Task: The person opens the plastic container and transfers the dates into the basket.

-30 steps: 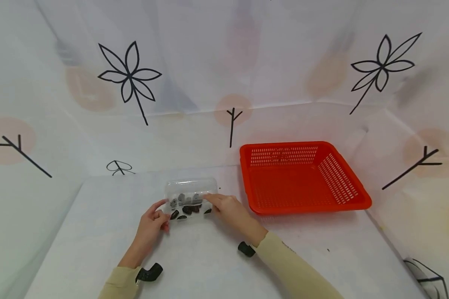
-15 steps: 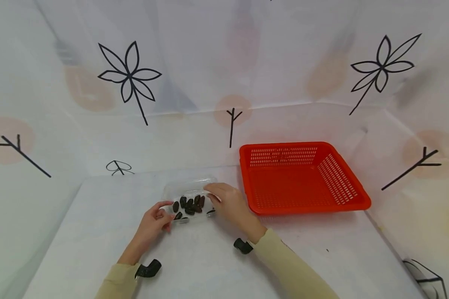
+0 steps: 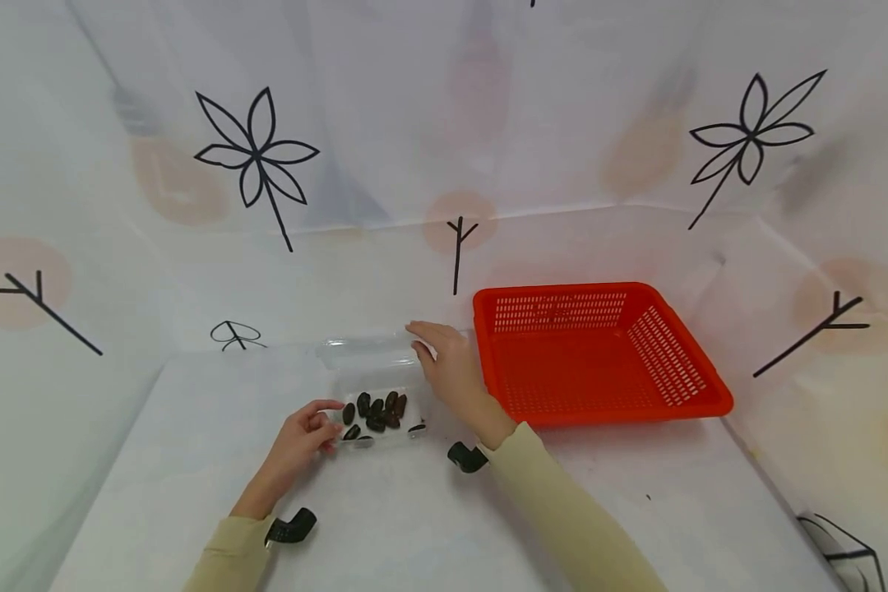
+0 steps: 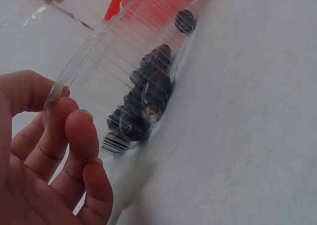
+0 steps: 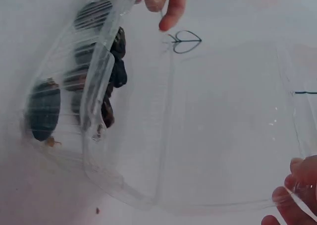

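Note:
A clear plastic clamshell box lies on the table with its hinged lid swung up and back. Several dark, glossy dates rest in its base; they also show through the ribbed wall in the left wrist view as dates. My left hand pinches the box's left rim between thumb and fingers. At the lid's far right corner, my right hand grips the edge; in the right wrist view its fingertips meet the thin plastic.
A red perforated basket stands to the right of the box, close beside my right hand. The white table ends at a patterned cloth backdrop. A small dark speck lies on the right side of the table.
The lid has opened: it lay over the dates and now leans back away from them. My right hand has moved away from me with the lid's edge, while the left has stayed at the rim.

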`<state>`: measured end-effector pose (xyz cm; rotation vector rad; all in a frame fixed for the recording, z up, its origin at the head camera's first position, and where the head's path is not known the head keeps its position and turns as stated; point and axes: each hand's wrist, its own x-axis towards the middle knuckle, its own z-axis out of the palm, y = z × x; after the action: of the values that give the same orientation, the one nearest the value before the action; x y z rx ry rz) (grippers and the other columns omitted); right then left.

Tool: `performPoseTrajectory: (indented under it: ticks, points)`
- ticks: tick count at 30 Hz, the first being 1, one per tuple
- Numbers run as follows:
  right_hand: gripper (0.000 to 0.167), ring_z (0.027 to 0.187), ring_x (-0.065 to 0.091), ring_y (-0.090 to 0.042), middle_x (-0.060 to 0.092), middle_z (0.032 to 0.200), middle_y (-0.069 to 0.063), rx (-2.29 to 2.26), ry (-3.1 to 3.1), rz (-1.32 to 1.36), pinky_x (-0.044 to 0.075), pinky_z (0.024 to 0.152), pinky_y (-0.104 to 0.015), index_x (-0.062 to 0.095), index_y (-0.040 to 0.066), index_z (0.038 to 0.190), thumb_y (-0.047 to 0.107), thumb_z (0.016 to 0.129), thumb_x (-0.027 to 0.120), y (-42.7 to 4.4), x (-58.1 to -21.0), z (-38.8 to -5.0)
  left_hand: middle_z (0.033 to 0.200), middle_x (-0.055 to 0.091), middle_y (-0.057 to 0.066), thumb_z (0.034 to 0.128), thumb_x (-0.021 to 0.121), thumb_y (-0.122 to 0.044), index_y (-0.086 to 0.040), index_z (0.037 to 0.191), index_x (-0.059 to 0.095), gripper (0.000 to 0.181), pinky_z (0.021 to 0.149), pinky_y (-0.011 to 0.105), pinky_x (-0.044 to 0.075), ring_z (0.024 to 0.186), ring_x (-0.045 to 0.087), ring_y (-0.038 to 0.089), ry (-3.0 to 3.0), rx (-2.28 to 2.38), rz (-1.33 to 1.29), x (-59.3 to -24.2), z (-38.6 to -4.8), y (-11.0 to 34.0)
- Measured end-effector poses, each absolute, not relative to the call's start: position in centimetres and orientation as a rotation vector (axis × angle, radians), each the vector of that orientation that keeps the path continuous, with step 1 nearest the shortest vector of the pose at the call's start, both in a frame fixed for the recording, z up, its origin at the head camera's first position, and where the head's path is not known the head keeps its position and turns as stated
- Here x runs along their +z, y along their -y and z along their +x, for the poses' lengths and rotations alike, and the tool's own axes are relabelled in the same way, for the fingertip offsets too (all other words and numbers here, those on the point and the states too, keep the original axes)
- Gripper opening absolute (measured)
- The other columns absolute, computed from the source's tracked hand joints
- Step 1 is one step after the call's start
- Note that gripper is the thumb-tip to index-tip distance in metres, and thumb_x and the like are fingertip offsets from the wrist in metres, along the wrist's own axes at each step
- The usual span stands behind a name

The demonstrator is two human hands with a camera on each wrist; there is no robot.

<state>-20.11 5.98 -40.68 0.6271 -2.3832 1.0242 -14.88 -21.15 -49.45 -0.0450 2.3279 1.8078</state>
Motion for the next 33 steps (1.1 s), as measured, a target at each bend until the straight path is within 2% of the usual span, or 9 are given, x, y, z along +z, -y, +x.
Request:
performPoseTrajectory:
  ticks: [8,14,20,23,26,27,30,33]
  points:
    - [0.037,0.119,0.062,-0.024,0.065,0.129,-0.008,1.092,2.483,0.489,0.049,0.095,-0.036,0.066,0.012,0.131,0.009,0.094,0.068,-6.7,-40.4,-21.8,0.071,0.053,0.004,0.0939,0.066,-0.006,-0.001,0.133,0.055,0.041,0.063,0.031,0.051,0.064,0.058,0.018,-2.289,1.839,-0.015,-49.7,-15.0,21.2]
    - [0.037,0.112,0.065,-0.026,0.067,0.124,-0.010,1.093,2.487,0.440,0.053,0.087,-0.035,0.067,0.012,0.131,0.009,0.094,0.068,-7.3,-40.4,-22.8,0.069,0.055,0.004,0.0964,0.065,-0.011,-0.001,0.136,0.053,0.043,0.060,0.031,0.048,0.062,0.057,0.020,-2.286,1.837,-0.003,-49.7,-15.2,21.3]
    - [0.035,0.100,0.069,-0.026,0.068,0.123,-0.010,1.104,2.500,0.421,0.053,0.064,-0.026,0.068,0.012,0.129,0.010,0.094,0.068,-7.6,-40.1,-23.0,0.067,0.054,0.004,0.0955,0.064,-0.007,-0.004,0.137,0.053,0.043,0.059,0.029,0.044,0.059,0.058,0.024,-2.314,1.806,0.022,-49.6,-15.2,21.3]
    - [0.034,0.079,0.068,-0.022,0.068,0.122,-0.011,1.117,2.506,0.432,0.050,0.057,-0.023,0.069,0.012,0.128,0.010,0.094,0.068,-7.8,-39.8,-22.9,0.067,0.054,0.004,0.0949,0.064,-0.006,-0.005,0.136,0.053,0.043,0.060,0.029,0.044,0.058,0.058,0.023,-2.317,1.802,0.040,-49.8,-15.1,21.4]
    - [0.032,0.057,0.055,-0.023,0.070,0.118,-0.012,1.137,2.513,0.441,0.048,0.052,-0.027,0.070,0.011,0.126,0.009,0.094,0.068,-7.9,-39.7,-23.0,0.066,0.054,0.003,0.0945,0.065,-0.005,-0.004,0.136,0.053,0.043,0.061,0.029,0.045,0.057,0.057,0.022,-2.297,1.800,0.085,-49.9,-15.0,21.6]
    - [0.032,0.056,0.053,-0.022,0.070,0.117,-0.011,1.142,2.520,0.445,0.049,0.053,-0.027,0.070,0.011,0.126,0.010,0.094,0.068,-8.0,-39.6,-23.1,0.066,0.054,0.004,0.0942,0.065,-0.005,-0.003,0.136,0.052,0.044,0.061,0.029,0.046,0.057,0.057,0.021,-2.289,1.799,0.102,-50.0,-15.0,21.7]
    - [0.029,0.076,0.065,-0.022,0.072,0.114,-0.009,1.167,2.536,0.465,0.055,0.068,-0.030,0.072,0.011,0.123,0.010,0.094,0.068,-8.0,-39.5,-23.3,0.065,0.053,0.004,0.0934,0.067,-0.006,-0.002,0.136,0.052,0.045,0.062,0.030,0.048,0.056,0.056,0.020,-2.263,1.782,0.148,-50.0,-14.8,21.8]
    - [0.026,0.100,0.068,-0.022,0.072,0.113,-0.008,1.190,2.556,0.502,0.055,0.084,-0.034,0.073,0.010,0.120,0.010,0.094,0.067,-8.1,-39.4,-23.5,0.066,0.053,0.005,0.0926,0.068,-0.007,-0.002,0.136,0.052,0.047,0.061,0.030,0.048,0.056,0.055,0.019,-2.263,1.747,0.181,-50.0,-14.6,21.9]
